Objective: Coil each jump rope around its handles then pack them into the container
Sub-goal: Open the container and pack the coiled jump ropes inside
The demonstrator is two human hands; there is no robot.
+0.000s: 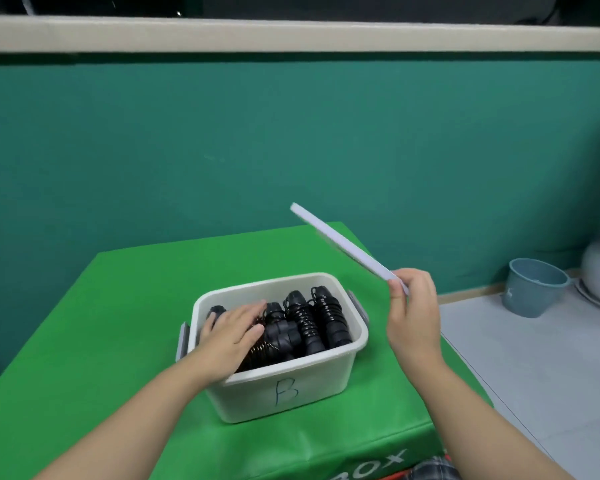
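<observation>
My left hand point(234, 329) lay flat, fingers straight, on coiled jump ropes point(312, 317) in container point(284, 389) marked B. My right hand point(413, 306) gripped the lid point(340, 242), tilted, above.

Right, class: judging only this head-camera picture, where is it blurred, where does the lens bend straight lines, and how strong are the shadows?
Head view: the flat white lid is smeared by motion; the cream ledge bows from wide-angle distortion; lighting is soft, with only faint shadow beside the white plastic container on the green cloth.
</observation>
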